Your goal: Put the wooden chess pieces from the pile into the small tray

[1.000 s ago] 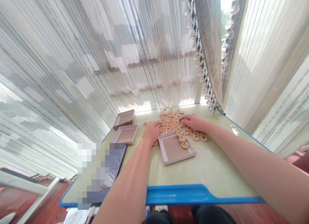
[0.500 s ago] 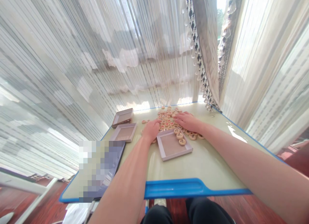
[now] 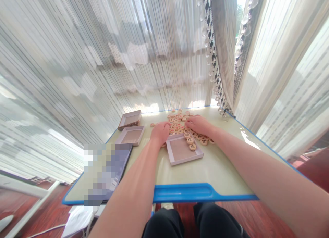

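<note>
A heap of round wooden chess pieces [image 3: 178,123] with red and black marks lies at the far side of the table. In front of it sits a shallow grey tray [image 3: 180,154] with three pieces [image 3: 190,140] along its right side. My left hand [image 3: 159,132] rests at the tray's far left corner, its fingers curled down onto the heap's near edge. My right hand [image 3: 197,124] lies on the heap's right part, fingers bent together over the pieces. What either hand holds is hidden.
Two more grey trays [image 3: 131,135] [image 3: 130,119] stand at the left of the pale table, which has a blue rim [image 3: 190,193]. A dark flat thing, blurred out [image 3: 108,173], lies at the near left. Striped curtains and a beaded trim [image 3: 218,90] hang behind.
Both hands stay on the heap with only small shifts. The view has moved a little. The three pieces in the tray have not moved.
</note>
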Tool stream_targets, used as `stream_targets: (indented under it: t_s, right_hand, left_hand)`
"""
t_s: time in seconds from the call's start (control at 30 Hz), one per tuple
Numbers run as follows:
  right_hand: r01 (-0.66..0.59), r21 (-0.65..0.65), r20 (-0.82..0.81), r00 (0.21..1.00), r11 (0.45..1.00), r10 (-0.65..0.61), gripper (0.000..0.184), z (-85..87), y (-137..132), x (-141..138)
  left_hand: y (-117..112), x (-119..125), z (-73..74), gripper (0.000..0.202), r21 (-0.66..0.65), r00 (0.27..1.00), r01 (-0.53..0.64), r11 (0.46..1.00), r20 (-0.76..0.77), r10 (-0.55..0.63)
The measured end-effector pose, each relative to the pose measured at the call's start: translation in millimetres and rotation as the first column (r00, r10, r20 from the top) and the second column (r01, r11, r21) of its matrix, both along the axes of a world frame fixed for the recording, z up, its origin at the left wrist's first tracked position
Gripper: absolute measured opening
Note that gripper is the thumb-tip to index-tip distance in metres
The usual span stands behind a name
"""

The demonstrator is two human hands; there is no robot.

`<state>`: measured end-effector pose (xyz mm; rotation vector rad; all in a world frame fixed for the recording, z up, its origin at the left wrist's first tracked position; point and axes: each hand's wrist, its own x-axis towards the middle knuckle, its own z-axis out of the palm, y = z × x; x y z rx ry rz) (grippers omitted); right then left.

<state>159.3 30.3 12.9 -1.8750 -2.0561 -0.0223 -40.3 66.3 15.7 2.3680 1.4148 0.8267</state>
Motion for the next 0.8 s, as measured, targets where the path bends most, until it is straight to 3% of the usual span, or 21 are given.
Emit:
stream_targets:
  t_s: [0.2,0.33,0.47,0.63,0.7,0.8]
  right_hand:
    - [0.035,-0.023,-0.151,0.988,0.999,-0.038,0.031,-6.1,11,8]
    - [0.049,-0.023,-0.118,0.992,0.999,-0.051,0.035,-9.8,13,10]
    - [0.019,-0.027,-0.053,0.998,0.999,-0.02,0.035,-7.6,11,6]
    - [0.0,-0.031,-0.026,1.0,1.0,-0.001,0.029,-2.5,7,2]
    - [-0.005,-0.012,-0.075,0.997,1.0,0.004,0.026,-1.2,5,1]
    - [-0.031,0.04,-0.158,0.987,0.999,0.037,0.018,-1.0,2,-1]
  left_hand:
    - [0,1,-0.5,0.036,0.032,1.0,0.002,0.999,0.012,-0.002]
    - [3,0,-3.7,0.035,0.004,0.996,-0.063,0.998,0.061,0.063]
    - [10,-1,-6.7,0.034,-0.139,0.954,-0.079,0.987,0.278,0.115]
    - [18,-9,-5.3,0.042,-0.21,0.807,-0.037,0.977,0.57,0.153]
    - [17,-12,-2.3,0.041,-0.209,0.805,-0.055,0.976,0.569,0.167]
    - [11,-15,5.6,0.036,-0.121,0.89,-0.143,0.982,0.418,0.181]
